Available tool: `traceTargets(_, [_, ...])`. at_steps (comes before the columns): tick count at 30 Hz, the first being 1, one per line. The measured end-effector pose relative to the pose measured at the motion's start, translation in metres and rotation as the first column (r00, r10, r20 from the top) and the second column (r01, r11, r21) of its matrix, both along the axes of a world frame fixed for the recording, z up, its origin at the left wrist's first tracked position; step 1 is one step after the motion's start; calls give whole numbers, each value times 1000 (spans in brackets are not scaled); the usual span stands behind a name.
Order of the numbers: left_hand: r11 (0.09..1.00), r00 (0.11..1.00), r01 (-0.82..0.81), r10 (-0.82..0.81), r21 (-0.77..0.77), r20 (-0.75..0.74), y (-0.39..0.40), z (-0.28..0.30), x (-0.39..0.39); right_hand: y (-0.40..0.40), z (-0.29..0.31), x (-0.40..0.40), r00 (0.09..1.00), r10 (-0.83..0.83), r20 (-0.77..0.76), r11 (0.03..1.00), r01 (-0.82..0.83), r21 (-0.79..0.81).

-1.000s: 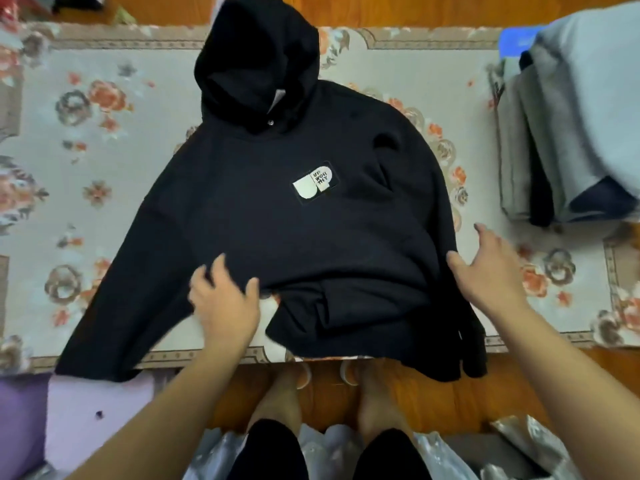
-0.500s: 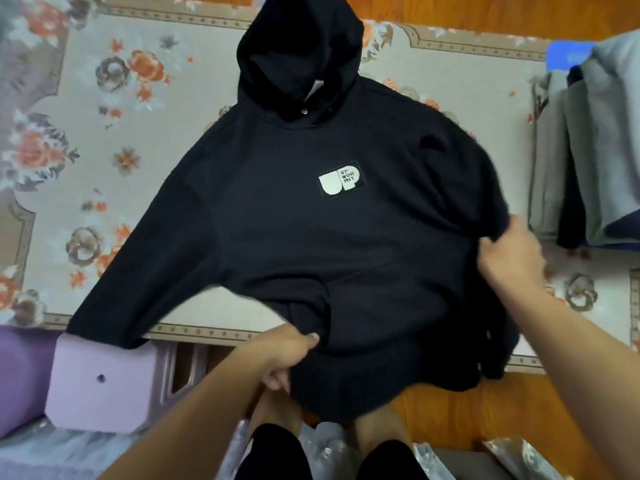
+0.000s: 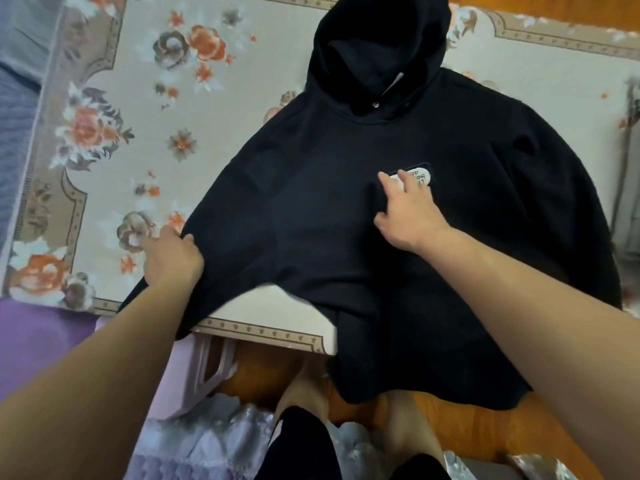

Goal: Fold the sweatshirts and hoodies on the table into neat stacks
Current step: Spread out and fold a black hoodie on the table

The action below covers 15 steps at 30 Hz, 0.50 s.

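Note:
A black hoodie (image 3: 332,209) lies face up on the floral table cover (image 3: 114,98), hood toward the far side, its hem hanging over the near edge. A white chest patch (image 3: 420,174) shows on its front. My right hand (image 3: 407,213) rests flat on the chest with fingers spread, its fingertips over the patch. My left hand (image 3: 171,258) lies on the hoodie's left sleeve near the table's front edge, its thumb against the fabric and its fingers on the cloth beside it. Whether it pinches the sleeve is hidden.
A pale lilac stool (image 3: 194,372) stands under the table's front edge, with a purple mat (image 3: 38,341) to its left. A sliver of stacked grey garments (image 3: 632,188) shows at the right border. My bare feet (image 3: 304,393) stand on the orange floor.
My left hand left the hem and moved left onto the sleeve. My right hand let go of the hoodie's right side and came to the chest patch. The view swung rightward.

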<state>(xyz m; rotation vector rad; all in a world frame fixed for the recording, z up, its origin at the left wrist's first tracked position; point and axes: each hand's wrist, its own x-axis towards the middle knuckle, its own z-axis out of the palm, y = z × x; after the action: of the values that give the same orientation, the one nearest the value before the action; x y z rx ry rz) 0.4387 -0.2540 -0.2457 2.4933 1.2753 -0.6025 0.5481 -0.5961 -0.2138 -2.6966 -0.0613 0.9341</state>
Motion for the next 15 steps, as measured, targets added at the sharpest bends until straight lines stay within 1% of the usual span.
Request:
traceTargets(1, [1000,1000,4,-4,5,25,9,-2,7,12,-3,2,1000,16,-15,1000,-16,7])
traceTargets(2, [999,997,-29,27,20,78,23,-5,16,21,-7,4,999,31,-29,999,-30,10])
traceTargets(3, [995,987,-93,89,26,131,37,-9,27,29,-11,5,998,44,-38,999,-44,8])
traceTargets(5, [968,927,-250,246,-23,284,73,-14,62,41,-19,9,998,61,-25,998,-61,9])
traceTargets(6, [938,858,-342,337,-58,388,86,-13,81,45,-21,10,998,58,-1,998,-58,20])
traceTargets(7, [891,770,-440,440,-114,463,103,-15,107,48,-23,13,998,48,32,998,-49,35])
traceTargets(8, [849,701,-503,512,-165,497,115,-17,128,50,-25,18,997,38,69,998,-41,44])
traceTargets(9, [886,741,-444,449,-136,500,124,-19,146,51,-25,24,995,27,99,999,-31,42])
traceTargets(10, [918,776,-366,392,-154,494,122,-17,162,51,-25,33,993,9,119,999,-12,32])
traceTargets(11, [954,834,-282,298,-105,465,114,-18,175,49,-25,43,991,-24,134,1000,21,22])
traceTargets(13, [997,910,-51,73,-66,408,62,-12,182,41,-22,68,969,-132,209,991,129,27])
traceTargets(14, [995,916,95,-78,-25,395,32,-11,181,35,-20,83,942,-186,277,982,182,42])
traceTargets(15, [975,887,220,-218,43,407,4,-12,181,29,-19,99,911,-233,341,972,228,55])
